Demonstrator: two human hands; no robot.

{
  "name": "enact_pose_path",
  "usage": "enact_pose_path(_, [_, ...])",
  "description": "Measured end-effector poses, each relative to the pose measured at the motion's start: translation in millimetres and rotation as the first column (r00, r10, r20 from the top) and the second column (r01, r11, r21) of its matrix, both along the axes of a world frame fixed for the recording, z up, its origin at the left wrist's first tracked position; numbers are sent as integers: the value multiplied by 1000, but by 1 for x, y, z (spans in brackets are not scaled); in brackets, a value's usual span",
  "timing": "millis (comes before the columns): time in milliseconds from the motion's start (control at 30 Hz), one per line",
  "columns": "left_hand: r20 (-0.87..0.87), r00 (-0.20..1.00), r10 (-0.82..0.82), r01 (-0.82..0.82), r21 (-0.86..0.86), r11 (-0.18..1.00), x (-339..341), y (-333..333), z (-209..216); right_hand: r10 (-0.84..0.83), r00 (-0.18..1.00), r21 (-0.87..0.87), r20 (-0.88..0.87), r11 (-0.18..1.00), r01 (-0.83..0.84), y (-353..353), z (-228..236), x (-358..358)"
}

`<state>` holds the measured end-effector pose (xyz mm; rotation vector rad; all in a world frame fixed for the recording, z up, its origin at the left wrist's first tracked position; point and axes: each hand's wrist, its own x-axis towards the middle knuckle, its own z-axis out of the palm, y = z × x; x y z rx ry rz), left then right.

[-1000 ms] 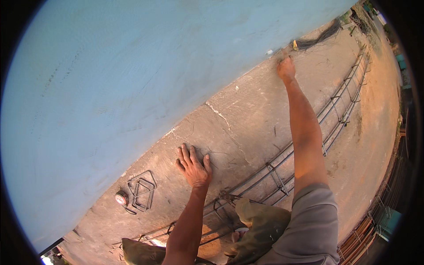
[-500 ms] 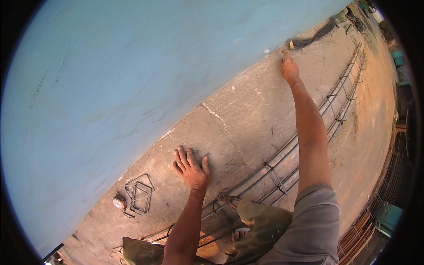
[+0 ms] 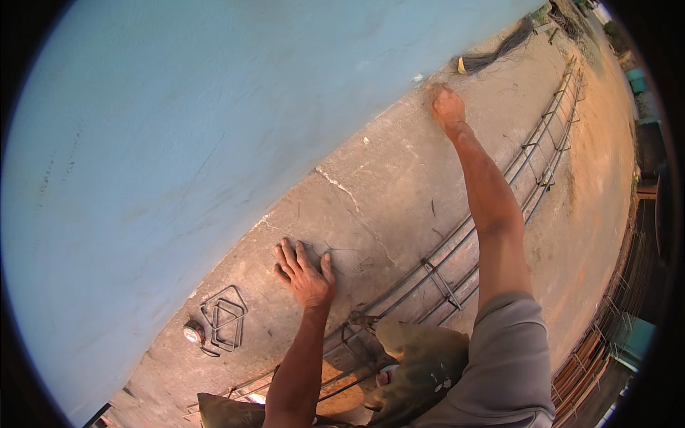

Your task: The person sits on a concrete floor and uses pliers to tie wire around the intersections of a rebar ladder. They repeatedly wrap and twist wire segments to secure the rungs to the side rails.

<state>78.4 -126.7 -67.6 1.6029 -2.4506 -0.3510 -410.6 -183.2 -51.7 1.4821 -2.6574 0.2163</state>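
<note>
My left hand (image 3: 307, 280) lies flat on the concrete ledge (image 3: 399, 178), fingers spread, with thin wire strands beside its thumb. At the far end of my outstretched arm, my right hand (image 3: 448, 107) is closed with curled fingers, low by the foot of the blue wall (image 3: 178, 143). Whatever it grips, if anything, is too small to make out. Just beyond it lies a bundle of dark thin wire (image 3: 503, 50) with a yellow piece (image 3: 461, 65) at its near end.
A long steel rebar cage (image 3: 427, 264) runs diagonally past my knees to the far right. Several bent rebar stirrups (image 3: 227, 321) lie at left, beside a small round object with a red and white face (image 3: 193, 332). Orange-brown ground (image 3: 599, 171) stretches along the right.
My right hand has drawn back a little from the wire bundle, toward me and left, its fingers more curled. My left hand stays on the concrete. The view has shifted slightly.
</note>
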Motion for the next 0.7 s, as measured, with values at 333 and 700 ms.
enact_pose_path(333, [33,998,-48,45,74,996,4,9,-21,796,448,-11,407,495,-869,44,96,395])
enact_pose_path(700, [-851,292,437,332,518,788,102,14,41,353,220,-147,910,768,-623,71,172,435])
